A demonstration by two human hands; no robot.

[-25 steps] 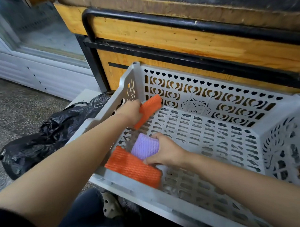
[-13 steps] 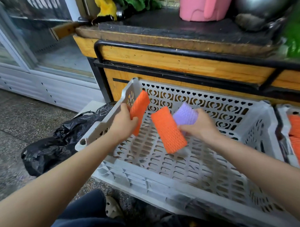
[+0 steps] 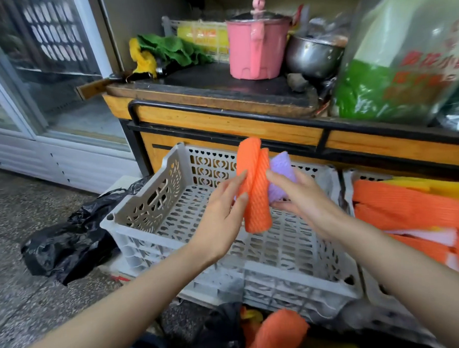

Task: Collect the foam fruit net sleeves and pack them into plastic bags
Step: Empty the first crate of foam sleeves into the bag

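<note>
Orange sleeves (image 3: 255, 193) and purple sleeve (image 3: 281, 166) pinched in right hand (image 3: 304, 200) above crate (image 3: 292, 283), left hand (image 3: 219, 221) fingers (image 3: 236, 181) flat against them.

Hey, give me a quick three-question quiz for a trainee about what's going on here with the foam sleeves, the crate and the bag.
1. True or false: the right hand grips the purple sleeve.
2. How many orange sleeves are held above the grey crate? A one, B two, C four.
3. Fill in: the black plastic bag lies on the floor to the ___ of the crate.
Key: 1 true; 2 B; 3 left.
</note>
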